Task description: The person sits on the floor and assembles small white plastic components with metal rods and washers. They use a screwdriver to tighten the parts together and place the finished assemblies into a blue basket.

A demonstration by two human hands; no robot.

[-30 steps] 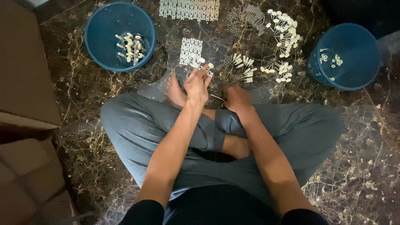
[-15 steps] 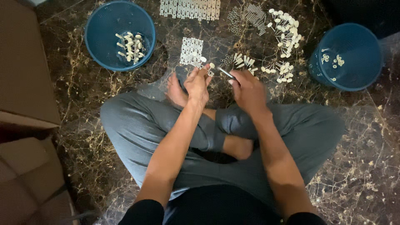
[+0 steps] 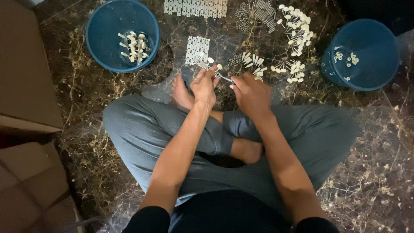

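Note:
I sit cross-legged on a dark marble floor. My left hand (image 3: 204,85) pinches a small white plastic piece with round cream caps at its fingertips. My right hand (image 3: 252,92) is closed around a thin metal pin (image 3: 224,78) whose tip points at the left hand's piece. The two hands nearly touch just above my foot. On the floor right beyond them lie a small white perforated strip (image 3: 197,50) and a scatter of cream caps and metal pins (image 3: 252,60).
A blue basket (image 3: 122,34) at upper left holds several cream assembled pieces. Another blue basket (image 3: 361,54) at right holds a few small parts. More caps (image 3: 297,23), pins and a long white strip (image 3: 195,7) lie at the top. Cardboard boxes (image 3: 26,86) stand at left.
My right hand lifted off my knee and came forward to the left hand, now holding a metal pin at the piece. The left hand stayed almost still.

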